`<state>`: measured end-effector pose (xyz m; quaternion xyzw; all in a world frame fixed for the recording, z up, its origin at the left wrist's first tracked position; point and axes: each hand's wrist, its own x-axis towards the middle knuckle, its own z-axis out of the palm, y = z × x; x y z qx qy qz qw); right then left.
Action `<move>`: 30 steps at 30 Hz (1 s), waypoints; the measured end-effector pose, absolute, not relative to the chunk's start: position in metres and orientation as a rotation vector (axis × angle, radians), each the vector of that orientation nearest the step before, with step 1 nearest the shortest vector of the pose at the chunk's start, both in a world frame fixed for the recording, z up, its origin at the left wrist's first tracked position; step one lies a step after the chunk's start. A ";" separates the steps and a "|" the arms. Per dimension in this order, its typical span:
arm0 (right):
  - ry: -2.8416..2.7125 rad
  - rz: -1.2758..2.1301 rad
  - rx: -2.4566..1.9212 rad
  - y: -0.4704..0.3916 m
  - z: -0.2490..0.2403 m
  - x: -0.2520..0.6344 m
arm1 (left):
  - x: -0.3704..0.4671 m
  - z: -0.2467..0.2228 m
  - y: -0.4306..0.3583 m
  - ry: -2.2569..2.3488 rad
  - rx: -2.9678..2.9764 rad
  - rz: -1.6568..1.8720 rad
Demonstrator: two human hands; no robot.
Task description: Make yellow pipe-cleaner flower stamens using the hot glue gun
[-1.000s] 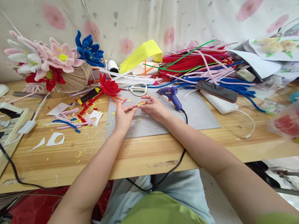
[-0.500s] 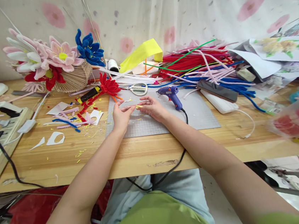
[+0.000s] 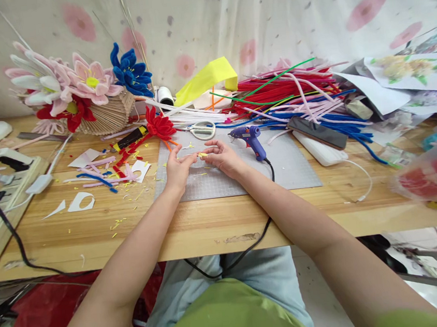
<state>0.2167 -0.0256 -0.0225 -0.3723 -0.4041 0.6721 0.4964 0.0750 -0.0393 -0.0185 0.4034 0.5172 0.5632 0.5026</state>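
Observation:
Both my hands meet above the grey cutting mat [image 3: 289, 169]. My right hand [image 3: 224, 159] pinches a small yellow strip [image 3: 202, 155] between thumb and fingertips. My left hand [image 3: 177, 174] is close beside it, thumb and fingers drawn together near the strip's left end; whatever they hold is too small to make out. Yellow snippets lie on the mat under the hands. A red fuzzy-wire flower [image 3: 160, 125] with orange stems lies just beyond my left hand. Scissors [image 3: 203, 130] rest behind the hands, and a purple glue gun [image 3: 250, 138] lies right of my right hand.
A power strip [image 3: 20, 205] stands at the left, near a bunch of fuzzy flowers [image 3: 91, 82]. Paper scraps [image 3: 81, 201] lie left of the mat. Pipe cleaners [image 3: 292, 90] are heaped behind; a phone [image 3: 319, 133] lies right. The glue gun's black cord [image 3: 266, 226] hangs over the table edge.
The yellow strip has shifted slightly and shows a little more between my fingertips. Both hands stay in nearly the same place, and the things around them have not moved.

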 end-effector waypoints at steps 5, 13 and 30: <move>-0.842 1.795 -0.883 -0.027 -0.019 0.220 | 0.076 -0.020 -0.042 1.208 1.032 1.345; -0.854 1.828 -0.875 -0.023 -0.024 0.220 | 0.078 -0.017 -0.043 1.242 1.063 1.339; -1.336 1.211 -1.029 -0.022 -0.022 0.215 | 0.074 -0.022 -0.038 1.387 1.064 1.348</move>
